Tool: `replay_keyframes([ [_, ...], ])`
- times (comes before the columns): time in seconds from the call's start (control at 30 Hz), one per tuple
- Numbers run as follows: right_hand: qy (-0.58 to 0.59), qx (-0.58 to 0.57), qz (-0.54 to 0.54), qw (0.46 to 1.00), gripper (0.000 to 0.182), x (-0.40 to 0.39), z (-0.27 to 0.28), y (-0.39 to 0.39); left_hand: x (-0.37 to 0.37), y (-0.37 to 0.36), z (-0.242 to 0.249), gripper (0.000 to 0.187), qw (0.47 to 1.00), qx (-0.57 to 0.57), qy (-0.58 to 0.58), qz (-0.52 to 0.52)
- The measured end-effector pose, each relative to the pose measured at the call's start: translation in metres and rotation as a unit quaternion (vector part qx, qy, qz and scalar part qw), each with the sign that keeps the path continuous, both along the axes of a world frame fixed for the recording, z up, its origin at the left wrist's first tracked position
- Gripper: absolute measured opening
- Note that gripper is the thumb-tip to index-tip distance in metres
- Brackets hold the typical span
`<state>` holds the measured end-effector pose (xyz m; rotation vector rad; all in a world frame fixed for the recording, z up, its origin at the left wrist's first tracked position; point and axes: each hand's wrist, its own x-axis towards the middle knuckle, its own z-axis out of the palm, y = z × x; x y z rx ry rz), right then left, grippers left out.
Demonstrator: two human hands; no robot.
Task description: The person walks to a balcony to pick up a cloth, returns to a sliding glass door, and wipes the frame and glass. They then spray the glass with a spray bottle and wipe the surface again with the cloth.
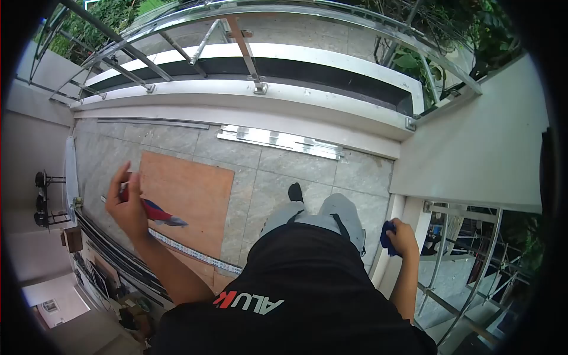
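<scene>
On the left, my left hand (128, 204) is raised above an orange-brown board (189, 189), its fingers curled round a red and blue item (155, 212) with a grey pointed end. What that item is cannot be made out. Over on the right, my right hand (404, 236) grips a dark blue bundle (387, 238), which looks like cloth, beside the low wall. The two hands are far apart, on either side of my body.
Metal strips (278, 142) lie on the tiled floor (287, 165) by the railing wall. A long printed strip (195, 254) curves past the board. Dark long profiles (112, 248) lie at the left. Metal railings (254, 65) stand ahead, and scaffolding (491, 260) at the right.
</scene>
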<state>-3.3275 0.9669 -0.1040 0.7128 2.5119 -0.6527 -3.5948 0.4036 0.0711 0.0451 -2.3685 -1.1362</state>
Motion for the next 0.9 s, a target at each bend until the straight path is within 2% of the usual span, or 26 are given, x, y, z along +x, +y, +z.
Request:
replay_keyframes([
  [0.03, 0.009, -0.052, -0.03, 0.998, 0.035, -0.008, -0.01, 0.007, -0.023, 0.013, -0.009, 0.026, 0.999, -0.016, -0.03, -0.01],
  [0.1, 0.003, -0.063, -0.038, 0.997, 0.037, -0.039, -0.017, 0.021, -0.07, 0.046, -0.002, 0.027, 0.988, -0.122, -0.043, -0.086],
  [0.23, 0.014, -0.049, 0.008, 0.999, 0.034, -0.174, 0.004, 0.077, -0.143, 0.102, 0.024, 0.029, 0.978, -0.166, -0.047, -0.119],
  [0.27, 0.1, -0.106, -0.011, 0.989, 0.028, -0.208, -0.013, 0.11, -0.161, 0.116, 0.03, 0.029, 0.977, -0.171, -0.038, -0.119],
  [0.3, 0.157, -0.072, -0.036, 0.984, 0.019, -0.264, 0.012, 0.122, -0.185, 0.132, 0.038, 0.029, 0.976, -0.176, -0.027, -0.124],
  [0.33, 0.194, -0.084, -0.078, 0.974, 0.018, -0.316, 0.043, 0.133, -0.197, 0.145, 0.045, 0.029, 0.979, -0.172, -0.026, -0.103],
  [0.37, 0.334, -0.211, -0.16, 0.904, 0.02, -0.401, 0.096, 0.149, -0.234, 0.181, 0.048, 0.03, 0.982, -0.164, -0.016, -0.095],
  [0.4, 0.48, -0.156, -0.072, 0.861, 0.022, -0.436, 0.087, 0.173, -0.242, 0.197, 0.055, 0.03, 0.984, -0.157, -0.014, -0.081],
  [0.43, 0.455, -0.235, -0.115, 0.851, 0.02, -0.456, 0.116, 0.172, -0.244, 0.212, 0.065, 0.03, 0.977, -0.19, -0.036, -0.091],
  [0.47, 0.517, -0.181, -0.06, 0.834, 0.019, -0.483, 0.111, 0.189, -0.259, 0.229, 0.076, 0.03, 0.968, -0.222, -0.05, -0.103],
  [0.57, 0.423, -0.223, -0.073, 0.875, 0.019, -0.541, 0.129, 0.214, -0.302, 0.273, 0.111, 0.035, 0.95, -0.278, -0.062, -0.127],
  [0.63, 0.435, -0.304, -0.102, 0.842, 0.017, -0.564, 0.118, 0.217, -0.314, 0.286, 0.127, 0.035, 0.935, -0.328, -0.063, -0.123],
  [0.7, 0.393, -0.284, -0.105, 0.868, 0.018, -0.574, 0.104, 0.231, -0.326, 0.303, 0.138, 0.035, 0.943, -0.311, -0.037, -0.111],
  [0.77, 0.44, -0.285, -0.117, 0.843, 0.019, -0.586, 0.067, 0.241, -0.345, 0.307, 0.138, 0.035, 0.949, -0.29, 0.013, -0.12],
  [0.87, 0.442, -0.337, -0.195, 0.808, 0.021, -0.589, 0.05, 0.232, -0.377, 0.355, 0.13, 0.035, 0.941, -0.323, 0.0, -0.102],
  [0.9, 0.452, -0.336, -0.191, 0.804, 0.021, -0.597, 0.046, 0.235, -0.389, 0.365, 0.131, 0.035, 0.923, -0.355, -0.043, -0.146],
])
